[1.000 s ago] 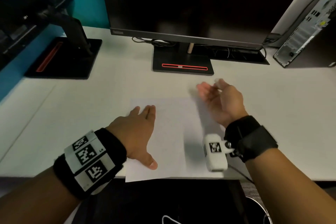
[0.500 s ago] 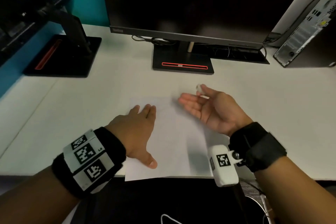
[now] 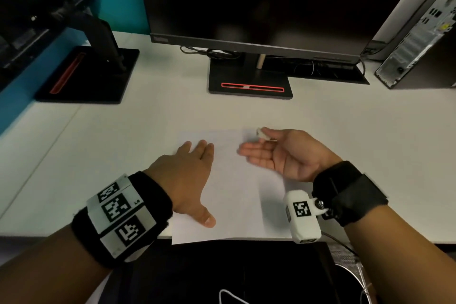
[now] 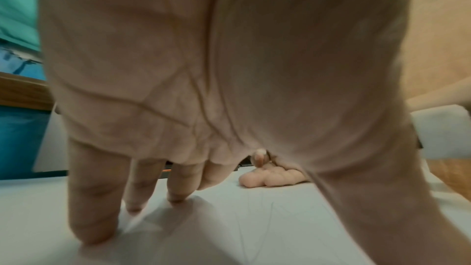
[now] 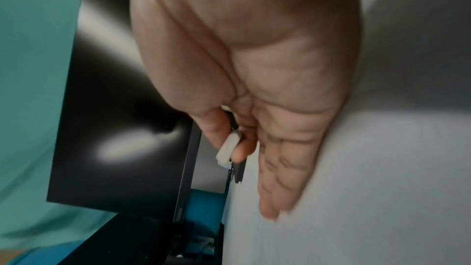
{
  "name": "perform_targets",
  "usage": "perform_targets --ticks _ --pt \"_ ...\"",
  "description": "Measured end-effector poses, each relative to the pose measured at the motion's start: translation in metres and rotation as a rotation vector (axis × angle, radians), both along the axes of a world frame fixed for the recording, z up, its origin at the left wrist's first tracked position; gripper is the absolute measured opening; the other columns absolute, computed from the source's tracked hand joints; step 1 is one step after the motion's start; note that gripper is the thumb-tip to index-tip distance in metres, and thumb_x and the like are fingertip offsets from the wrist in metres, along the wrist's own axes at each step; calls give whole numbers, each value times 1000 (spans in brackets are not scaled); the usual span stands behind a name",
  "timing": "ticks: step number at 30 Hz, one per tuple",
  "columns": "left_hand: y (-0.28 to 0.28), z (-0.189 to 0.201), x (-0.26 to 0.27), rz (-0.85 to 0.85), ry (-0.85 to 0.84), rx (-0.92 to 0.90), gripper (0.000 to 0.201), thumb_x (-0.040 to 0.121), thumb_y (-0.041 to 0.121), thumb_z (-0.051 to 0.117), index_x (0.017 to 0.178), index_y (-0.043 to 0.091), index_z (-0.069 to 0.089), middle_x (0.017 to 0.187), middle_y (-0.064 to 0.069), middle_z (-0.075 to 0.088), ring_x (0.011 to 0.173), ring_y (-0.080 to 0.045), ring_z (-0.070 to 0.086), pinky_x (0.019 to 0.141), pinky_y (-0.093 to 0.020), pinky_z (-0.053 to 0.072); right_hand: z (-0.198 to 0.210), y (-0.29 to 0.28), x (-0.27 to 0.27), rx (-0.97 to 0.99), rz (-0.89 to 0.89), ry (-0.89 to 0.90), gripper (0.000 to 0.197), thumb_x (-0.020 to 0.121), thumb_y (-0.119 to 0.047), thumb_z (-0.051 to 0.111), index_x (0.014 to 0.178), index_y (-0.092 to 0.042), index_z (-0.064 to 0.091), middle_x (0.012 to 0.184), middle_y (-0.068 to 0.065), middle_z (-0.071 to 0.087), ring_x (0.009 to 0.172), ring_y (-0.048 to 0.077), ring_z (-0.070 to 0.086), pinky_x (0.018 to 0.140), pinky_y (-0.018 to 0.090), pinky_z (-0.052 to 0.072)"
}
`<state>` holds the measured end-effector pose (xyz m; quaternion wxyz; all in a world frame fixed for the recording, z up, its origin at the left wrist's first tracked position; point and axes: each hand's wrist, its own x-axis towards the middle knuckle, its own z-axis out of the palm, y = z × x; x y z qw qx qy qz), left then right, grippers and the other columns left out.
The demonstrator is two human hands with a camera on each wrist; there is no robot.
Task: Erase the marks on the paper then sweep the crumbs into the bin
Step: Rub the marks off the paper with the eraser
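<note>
A white sheet of paper [image 3: 237,195] lies on the white desk, its near edge hanging over the desk's front. My left hand [image 3: 190,173] lies flat on the paper's left part with straight fingers [image 4: 94,198] pressing it down. My right hand [image 3: 276,153] stands on its edge over the paper's upper right, palm facing left, the lower fingers straight [image 5: 277,178]. Its thumb and forefinger pinch a small white eraser [image 3: 262,134], also seen in the right wrist view [image 5: 228,150]. No crumbs or marks can be made out on the paper.
A monitor [image 3: 259,7] on a black stand [image 3: 250,81] rises behind the paper. A second monitor stand [image 3: 88,74] is at the far left and a computer tower [image 3: 419,39] at the far right. A dark bin opening [image 3: 222,274] lies below the desk's front edge.
My right hand, edge down with the eraser, has swept leftward and nearer across the paper's upper right. The left hand has stayed flat on the paper.
</note>
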<state>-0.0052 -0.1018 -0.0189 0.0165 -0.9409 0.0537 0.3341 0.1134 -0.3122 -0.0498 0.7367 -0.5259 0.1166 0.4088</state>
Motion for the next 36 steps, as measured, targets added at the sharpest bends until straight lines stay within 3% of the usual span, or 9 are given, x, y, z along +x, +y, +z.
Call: perform_targets --ticks 3,5,7,9,11,13,18,24,36 --pt "1 -2 -1 -7 2 -3 146 67 74 75 155 14 -26 164 -1 -27 153 -26 -15 117 -50 31 1 -8 17 -28 -439 -150 20 105 -22 48 101 -5 58 117 22 68 98 30 71 90 39 60" --pt "2 -3 -1 -11 -5 -5 146 67 74 75 155 16 -25 164 0 -27 153 -26 -15 117 -49 31 8 -13 25 -95 -518 -272 15 103 -20 51 98 -8 58 99 15 66 80 26 68 78 36 61" --pt "2 -3 0 -10 -9 -7 145 67 73 76 155 18 -25 164 0 -26 153 -26 -14 117 -49 30 16 -10 19 -282 -199 -342 18 104 -20 51 90 -10 56 79 13 62 60 21 61 58 31 56" --pt "1 -3 1 -9 -4 -4 145 67 72 77 156 17 -24 164 0 -26 153 -27 -14 117 -49 30 20 -3 11 -626 262 -518 26 103 -23 53 82 -10 58 71 12 63 52 20 58 49 28 50" --pt "0 -3 2 -12 1 3 145 67 72 77 156 17 -24 164 -1 -27 153 -27 -14 117 -49 30 19 5 12 -904 523 -724 31 101 -26 53 76 -10 59 70 11 68 52 21 58 50 28 51" --pt "0 -3 2 -13 2 5 145 66 72 77 156 17 -23 164 -2 -27 153 -28 -14 118 -49 29 19 10 20 -1060 617 -850 33 101 -29 52 74 -12 60 72 13 71 55 22 59 57 31 53" --pt "1 -4 1 -11 9 4 146 66 73 76 155 15 -24 164 -3 -26 153 -29 -14 118 -50 28 27 4 39 -1271 657 -952 34 100 -35 50 83 -9 66 79 13 74 57 21 60 59 27 50" --pt "-1 -3 2 -15 3 17 145 68 72 76 155 16 -24 165 -5 -26 153 -29 -13 117 -50 30 18 11 35 -1172 713 -927 35 100 -35 52 81 -8 64 69 8 65 55 22 55 60 30 49" --pt "-2 -2 0 -1 2 7 146 67 72 77 155 13 -24 164 -5 -26 153 -30 -13 118 -50 29 25 7 45 -1383 579 -893 29 97 -26 49 75 -9 59 74 10 63 56 20 55 51 23 43"
